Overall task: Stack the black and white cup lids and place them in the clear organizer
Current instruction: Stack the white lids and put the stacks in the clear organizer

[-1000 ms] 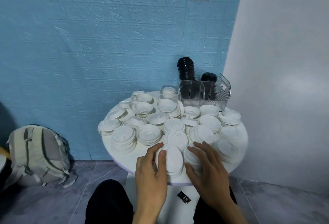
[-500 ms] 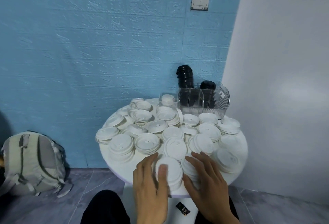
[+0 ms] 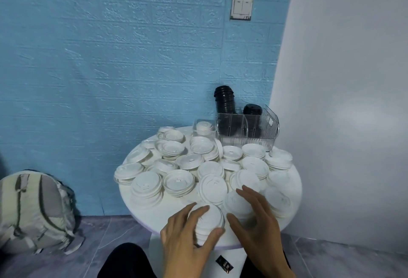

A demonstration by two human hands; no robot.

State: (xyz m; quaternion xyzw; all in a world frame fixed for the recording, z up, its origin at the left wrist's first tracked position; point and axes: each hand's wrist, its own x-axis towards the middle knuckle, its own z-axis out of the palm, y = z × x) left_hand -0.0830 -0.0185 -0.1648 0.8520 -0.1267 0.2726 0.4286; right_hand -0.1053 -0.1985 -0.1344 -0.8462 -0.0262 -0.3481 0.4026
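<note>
Several short stacks of white cup lids (image 3: pixel 178 181) cover the round white table (image 3: pixel 141 209). My left hand (image 3: pixel 187 240) grips a tilted stack of white lids (image 3: pixel 208 220) at the table's front edge, thumb on its right side and fingers over its top left. My right hand (image 3: pixel 257 222) hovers just right of it with fingers spread over another white lid stack (image 3: pixel 237 202). At the back right stands the clear organizer (image 3: pixel 247 129) with two stacks of black lids (image 3: pixel 224 101) rising out of it.
A small clear holder (image 3: pixel 204 128) with white lids sits left of the organizer. A grey backpack (image 3: pixel 33 211) lies on the floor at the left. The blue wall is behind the table, a white wall to the right. My dark trouser legs are below.
My left hand has closed round the front stack and tipped it up. My right hand has lifted slightly and spread beside it. The camera has tilted, so the table sits lower in view.
</note>
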